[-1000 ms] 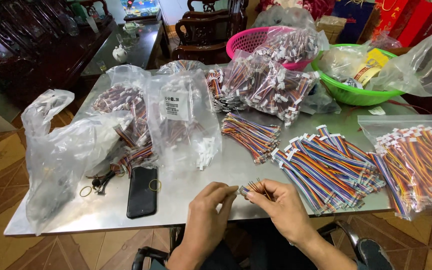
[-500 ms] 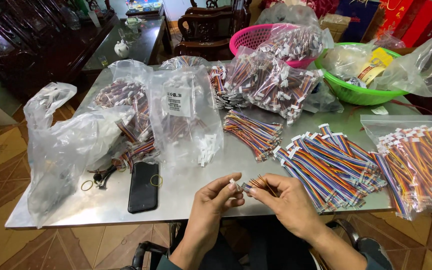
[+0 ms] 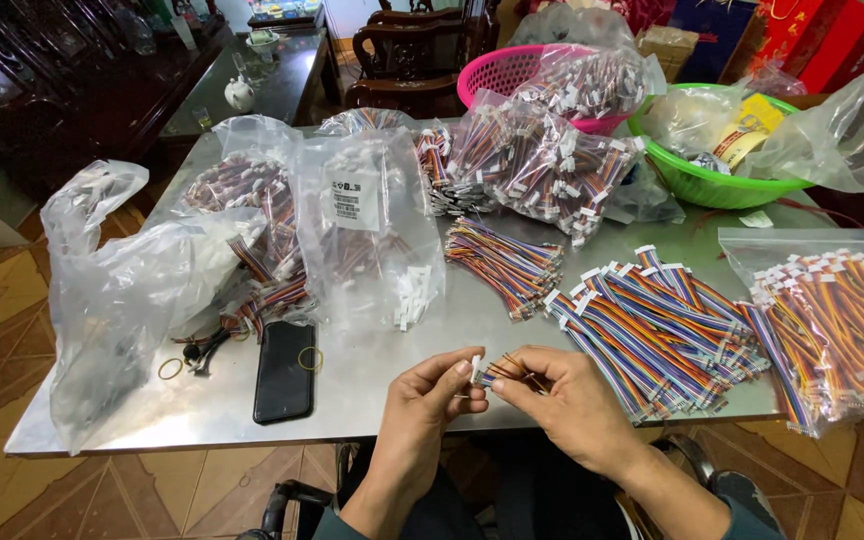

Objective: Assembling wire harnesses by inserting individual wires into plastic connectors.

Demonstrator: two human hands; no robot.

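Both hands sit slightly higher and closer together than half a second ago, the small cable piece now pinched between them rather than loose at the fingertips. Left hand (image 3: 430,395) is closed in a pinch on the white connector end of the short multicoloured ribbon cable (image 3: 497,373); right hand (image 3: 564,395) grips the wire end of the same cable, fingers curled over it. Cable is held just above the near edge of the metal surface (image 3: 372,395), in front of the person.

Just right of the hands — a big loose pile of rainbow ribbon cables (image 3: 657,325) with white plugs, lying flat on the surface. Further right, a clear zip bag of similar cables (image 3: 837,320). Behind the hands, a smaller bundle of cables (image 3: 504,262). Left of the hands, a black phone (image 3: 284,370) lies face up, a rubber band (image 3: 310,358) touching its right edge, another rubber band (image 3: 170,369) well left of it. Clear plastic bags of cables (image 3: 362,230) stand mid-surface — an almost empty bag (image 3: 122,300) at far left. Green basin (image 3: 712,180) and pink basket (image 3: 507,75) sit at the back.
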